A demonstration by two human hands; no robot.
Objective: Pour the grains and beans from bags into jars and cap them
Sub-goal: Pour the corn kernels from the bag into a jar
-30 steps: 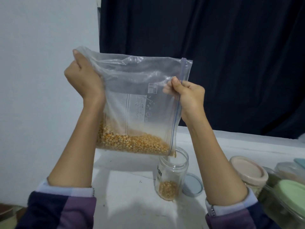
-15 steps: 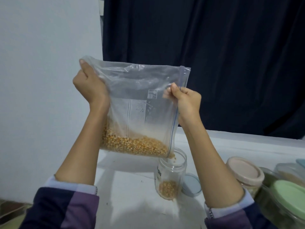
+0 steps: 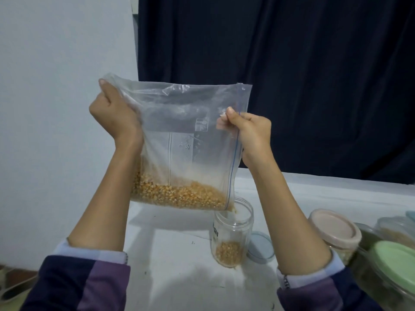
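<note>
Above the bench (image 3: 179, 254), bag (image 3: 190, 140) pinched by left hand (image 3: 114, 115) and right hand (image 3: 251, 133); corn apparently trickled into jar (image 3: 231, 234). Steeper tilt needed next.

This looks like a home set up for simple pantry work rather than a fitted kitchen. A plain white table (image 3: 179, 254) stands against a bare pale wall (image 3: 56, 108), with a dark curtain (image 3: 303, 75) hung behind it. Household storage jars with pastel lids (image 3: 335, 230) crowd the table's right side, and a zip bag of corn kernels (image 3: 179, 194) is held over an open glass jar (image 3: 232, 234).
</note>
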